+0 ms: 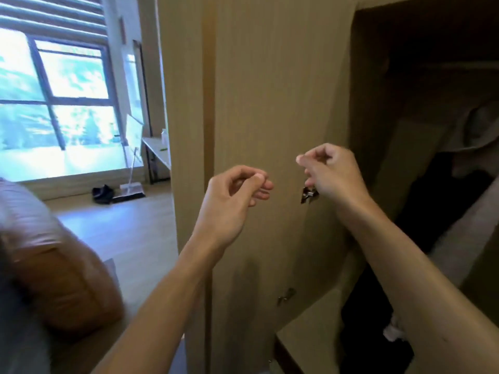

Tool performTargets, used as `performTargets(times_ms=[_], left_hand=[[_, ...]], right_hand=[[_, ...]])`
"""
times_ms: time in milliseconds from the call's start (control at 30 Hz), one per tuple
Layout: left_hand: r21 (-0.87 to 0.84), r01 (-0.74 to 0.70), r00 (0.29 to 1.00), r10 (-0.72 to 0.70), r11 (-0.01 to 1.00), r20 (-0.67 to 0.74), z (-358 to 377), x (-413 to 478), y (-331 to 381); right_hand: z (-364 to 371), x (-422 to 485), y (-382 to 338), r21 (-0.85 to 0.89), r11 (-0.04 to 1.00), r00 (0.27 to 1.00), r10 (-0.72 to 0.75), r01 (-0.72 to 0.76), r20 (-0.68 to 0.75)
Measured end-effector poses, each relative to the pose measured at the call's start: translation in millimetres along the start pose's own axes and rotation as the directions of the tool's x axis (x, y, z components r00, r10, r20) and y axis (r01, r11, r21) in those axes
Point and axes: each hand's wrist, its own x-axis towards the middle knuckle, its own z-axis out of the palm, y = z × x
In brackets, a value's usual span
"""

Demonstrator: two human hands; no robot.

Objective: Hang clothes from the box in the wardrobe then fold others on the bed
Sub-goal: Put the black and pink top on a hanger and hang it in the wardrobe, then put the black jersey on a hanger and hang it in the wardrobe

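I stand at the wardrobe, whose open door (270, 103) fills the middle of the view. Its dark inside (432, 76) opens on the right. A pale garment (483, 130) and a dark garment (432, 209) hang in there. My left hand (232, 201) is raised in front of the door, fingers curled with the thumb on the fingertips, and nothing shows in it. My right hand (332, 174) is raised near the door's inner edge, curled the same way, just in front of a metal hinge (309, 195). No box or bed is in view.
A brown leather cushion (54, 265) bulges at lower left. Beyond it lies wooden floor with a broom (131, 188) and a dark shoe (102, 194) under a large window (54, 103). A narrow desk (159, 152) stands by the wall. A second hinge (286, 295) sits lower on the door.
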Motion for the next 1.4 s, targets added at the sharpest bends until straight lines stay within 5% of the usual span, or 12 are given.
performTargets(times_ms=[200, 433, 800, 1033, 1400], left_hand=[[0.206, 0.091, 0.972, -0.042, 0.974, -0.231, -99, -53, -9], [0.219, 0.239, 0.855, -0.098, 0.946, -0.51, -185, -87, -16], [0.164, 0.302, 0.811, -0.162, 0.939, -0.562, -260, -45, -78], [0.133, 0.277, 0.864, -0.186, 0.952, -0.468, -324, 46, -158], [0.016, 0.293, 0.914, -0.275, 0.956, -0.298, -466, 174, -263]], right_hand=[[116, -49, -29, 0.127, 0.986, 0.902, -0.147, 0.104, 0.406], [216, -84, -60, 0.236, 0.965, 0.751, -0.241, 0.116, 0.614], [346, -67, -46, 0.244, 0.966, 0.787, -0.082, -0.089, 0.611], [459, -14, -24, 0.224, 0.943, 0.85, 0.099, -0.247, 0.517], [642, 112, -35, 0.264, 0.843, 0.848, 0.345, -0.468, 0.402]])
